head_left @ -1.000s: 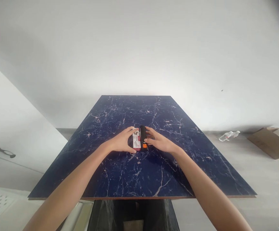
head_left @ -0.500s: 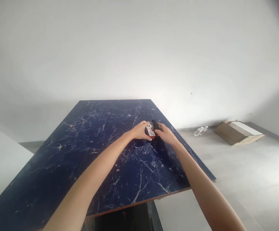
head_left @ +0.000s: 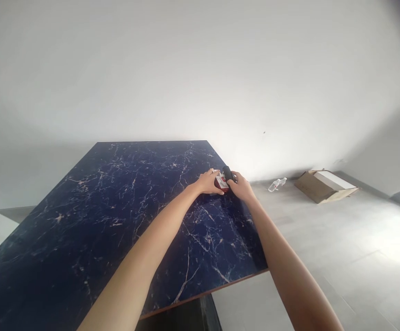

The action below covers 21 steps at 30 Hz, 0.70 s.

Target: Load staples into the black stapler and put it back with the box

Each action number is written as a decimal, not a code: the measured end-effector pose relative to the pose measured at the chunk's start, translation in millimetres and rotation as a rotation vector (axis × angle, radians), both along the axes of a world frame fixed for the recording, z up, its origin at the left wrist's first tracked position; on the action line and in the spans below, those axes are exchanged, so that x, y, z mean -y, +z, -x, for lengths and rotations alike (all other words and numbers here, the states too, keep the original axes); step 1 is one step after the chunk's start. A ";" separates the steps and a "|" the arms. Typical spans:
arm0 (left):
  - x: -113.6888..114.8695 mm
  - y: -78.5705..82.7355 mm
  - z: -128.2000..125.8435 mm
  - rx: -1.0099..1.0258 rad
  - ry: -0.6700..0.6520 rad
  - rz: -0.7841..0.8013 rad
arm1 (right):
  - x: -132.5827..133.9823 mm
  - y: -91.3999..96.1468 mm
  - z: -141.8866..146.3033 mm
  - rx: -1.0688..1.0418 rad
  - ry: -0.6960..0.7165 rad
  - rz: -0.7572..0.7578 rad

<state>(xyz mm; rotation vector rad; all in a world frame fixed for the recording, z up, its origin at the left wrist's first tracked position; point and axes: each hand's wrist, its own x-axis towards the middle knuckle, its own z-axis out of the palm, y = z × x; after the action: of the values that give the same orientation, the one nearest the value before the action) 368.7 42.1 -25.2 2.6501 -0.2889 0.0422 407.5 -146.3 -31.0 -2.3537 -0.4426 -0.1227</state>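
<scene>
My left hand (head_left: pixel 208 182) is closed around a small item with a red-and-white printed face (head_left: pixel 221 182); its exact kind is unclear. Right against it stands a dark, rounded black object (head_left: pixel 227 173), gripped between the thumb and fingers of my right hand (head_left: pixel 241 186). The two items touch or nearly touch, and my fingers cover parts of both. Both hands are low over the blue marbled table (head_left: pixel 144 184), close to its right edge. Whether the items rest on the tabletop cannot be made out.
On the floor to the right lie clear plastic bottles (head_left: pixel 274 185) and an open cardboard box (head_left: pixel 318 186) with a white panel. A pale wall (head_left: pixel 172 73) rises behind the table. Something black (head_left: pixel 186 317) sits below the table's front edge.
My view has turned a little to the right. Both hands, with the items in them, have shifted right and slightly farther away, nearer the table's right edge.
</scene>
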 end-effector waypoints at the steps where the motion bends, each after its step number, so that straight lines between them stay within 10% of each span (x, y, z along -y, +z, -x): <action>1: -0.1 0.7 2.2 0.003 0.001 -0.022 | 0.3 -0.6 2.1 -0.002 -0.003 -0.014; 7: -37.0 3.7 72.0 0.077 0.017 0.012 | -16.0 12.8 41.5 0.370 -0.099 0.008; 15: -134.7 11.7 223.2 0.115 0.141 -0.114 | -112.1 31.1 131.0 0.144 0.783 0.282; 21: -154.1 -5.0 259.7 -0.111 0.180 -0.192 | -138.6 20.1 158.2 -0.034 0.872 0.421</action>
<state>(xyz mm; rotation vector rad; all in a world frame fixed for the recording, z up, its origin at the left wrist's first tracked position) 109.0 196.1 -30.2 2.8488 -0.0167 -0.0781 249.2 -7.7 -10.8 -2.3197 -1.5411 0.4564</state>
